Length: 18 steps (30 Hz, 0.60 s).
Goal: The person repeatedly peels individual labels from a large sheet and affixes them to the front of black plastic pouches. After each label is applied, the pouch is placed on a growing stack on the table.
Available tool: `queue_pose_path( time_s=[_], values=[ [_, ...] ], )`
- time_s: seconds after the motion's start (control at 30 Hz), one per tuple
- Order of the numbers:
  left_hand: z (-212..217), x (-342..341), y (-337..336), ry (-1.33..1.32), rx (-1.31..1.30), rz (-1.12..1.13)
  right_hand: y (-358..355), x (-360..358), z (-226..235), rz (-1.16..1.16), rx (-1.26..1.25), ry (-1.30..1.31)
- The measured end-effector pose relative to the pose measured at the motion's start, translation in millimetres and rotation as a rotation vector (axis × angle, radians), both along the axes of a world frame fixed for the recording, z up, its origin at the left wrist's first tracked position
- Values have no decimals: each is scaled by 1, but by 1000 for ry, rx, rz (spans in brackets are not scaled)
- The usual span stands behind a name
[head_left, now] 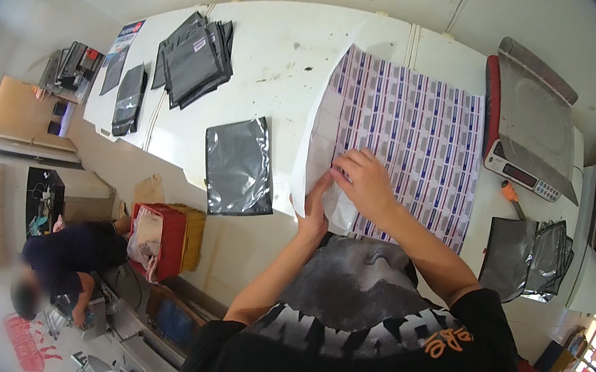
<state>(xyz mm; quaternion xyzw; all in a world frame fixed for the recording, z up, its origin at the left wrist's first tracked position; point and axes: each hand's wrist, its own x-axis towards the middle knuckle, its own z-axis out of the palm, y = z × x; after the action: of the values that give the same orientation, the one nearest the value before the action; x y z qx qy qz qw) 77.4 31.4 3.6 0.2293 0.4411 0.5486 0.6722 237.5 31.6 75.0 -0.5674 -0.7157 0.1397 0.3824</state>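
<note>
A large sheet of printed labels (417, 141), patterned in blue, red and grey rows, lies on the white table in front of me. Its left edge (325, 125) curls upward and shows a plain white side. My right hand (365, 182) pinches that raised edge near the front corner, fingers bent together. Just below, my left hand (316, 207) closes on the same edge from the outer side, its fingertips meeting those of my right hand. What exactly lies between the fingertips is too small to make out. To the left, a shiny dark plastic bag (240, 167) rests flat.
Stacked dark bags (194, 59) lie at the far left of the white table (277, 55). A digital scale (522, 167), an orange-handled tool (511, 195) and more dark bags (511, 252) are on the right. Behind-left, another person (70, 261) bends near a red crate (155, 242).
</note>
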Motion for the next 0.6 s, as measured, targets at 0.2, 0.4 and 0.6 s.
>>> queue_pose_path(
  time_s=[0.2, 0.4, 0.6],
  values=[
    [19, 8, -3, 84, 66, 65, -9, -3, 4, -11, -3, -33],
    [40, 8, -2, 542, 390, -74, -8, 5, 7, 0, 13, -46],
    [28, 8, -3, 556, 546, -14, -6, 14, 13, 70, -68, -90]
  ],
)
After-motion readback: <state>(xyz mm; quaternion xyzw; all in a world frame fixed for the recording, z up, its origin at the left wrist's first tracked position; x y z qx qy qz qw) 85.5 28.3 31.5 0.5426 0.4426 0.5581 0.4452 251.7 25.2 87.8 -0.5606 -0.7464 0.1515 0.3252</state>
